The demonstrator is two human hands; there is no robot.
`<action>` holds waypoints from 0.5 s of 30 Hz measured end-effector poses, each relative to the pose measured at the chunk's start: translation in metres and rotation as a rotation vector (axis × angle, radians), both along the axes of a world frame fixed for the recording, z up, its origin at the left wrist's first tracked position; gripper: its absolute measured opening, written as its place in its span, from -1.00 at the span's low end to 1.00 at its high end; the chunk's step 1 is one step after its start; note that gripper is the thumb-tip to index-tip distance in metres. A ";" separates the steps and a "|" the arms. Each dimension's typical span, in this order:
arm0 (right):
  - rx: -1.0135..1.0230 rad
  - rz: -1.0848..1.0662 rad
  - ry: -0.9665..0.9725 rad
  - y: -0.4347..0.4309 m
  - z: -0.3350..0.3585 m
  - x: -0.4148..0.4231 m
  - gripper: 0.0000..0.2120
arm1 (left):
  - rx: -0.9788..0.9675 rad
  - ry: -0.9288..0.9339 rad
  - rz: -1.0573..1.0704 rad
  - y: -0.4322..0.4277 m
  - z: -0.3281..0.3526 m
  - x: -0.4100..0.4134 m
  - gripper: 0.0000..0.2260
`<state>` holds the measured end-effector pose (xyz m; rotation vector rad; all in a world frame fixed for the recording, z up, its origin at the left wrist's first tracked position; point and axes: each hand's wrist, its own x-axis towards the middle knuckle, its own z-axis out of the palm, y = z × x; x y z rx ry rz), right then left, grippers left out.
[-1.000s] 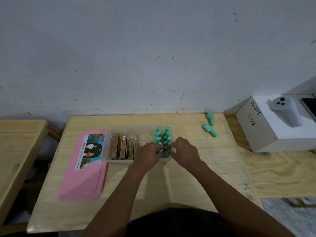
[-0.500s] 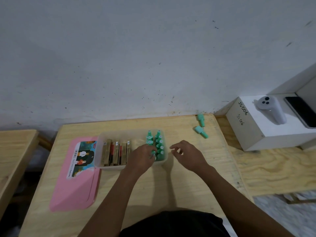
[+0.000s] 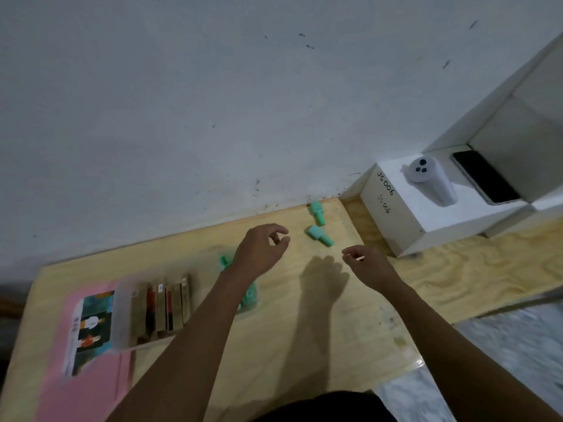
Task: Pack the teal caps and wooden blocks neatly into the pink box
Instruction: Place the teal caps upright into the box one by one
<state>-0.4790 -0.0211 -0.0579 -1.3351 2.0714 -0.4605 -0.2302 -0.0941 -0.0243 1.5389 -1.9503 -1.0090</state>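
Observation:
A clear box [image 3: 121, 318] sits on the wooden table [image 3: 304, 345], holding a row of upright wooden blocks [image 3: 161, 306] and several teal caps [image 3: 248, 295], mostly hidden behind my left forearm. Two loose teal caps lie near the table's far right corner, one [image 3: 316, 212] by the wall and one [image 3: 319, 235] nearer. My left hand [image 3: 262, 249] hovers empty with curled fingers, just left of the nearer cap. My right hand [image 3: 367, 263] is empty too, fingers apart, just below and right of that cap.
The pink lid [image 3: 91, 391] with a picture label lies left of the box. A white box [image 3: 426, 211] marked JS006 stands on the right, bearing a white controller [image 3: 431, 181] and a black phone [image 3: 484, 178]. The wall runs along the table's far edge.
Both hands have left the caps in the box and moved right and away from me, toward the two loose caps. The view has tilted and swung right.

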 end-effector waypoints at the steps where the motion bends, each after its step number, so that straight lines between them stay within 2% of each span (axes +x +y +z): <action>1: 0.010 -0.008 -0.006 -0.004 -0.003 -0.004 -0.81 | 0.010 -0.007 -0.018 -0.010 0.000 -0.010 -0.85; 4: 0.040 -0.012 -0.022 -0.018 -0.012 -0.010 -0.82 | 0.027 -0.076 -0.073 -0.037 -0.006 -0.039 -0.80; 6: 0.061 0.015 -0.010 -0.030 -0.016 -0.011 -0.78 | 0.008 -0.200 -0.153 -0.054 -0.014 -0.058 -0.75; 9: 0.093 0.097 0.072 -0.051 -0.022 -0.010 -0.69 | -0.033 -0.417 -0.313 -0.077 -0.025 -0.084 -0.65; 15: 0.104 0.214 0.170 -0.079 -0.042 -0.007 -0.47 | -0.185 -0.701 -0.537 -0.118 -0.058 -0.123 -0.46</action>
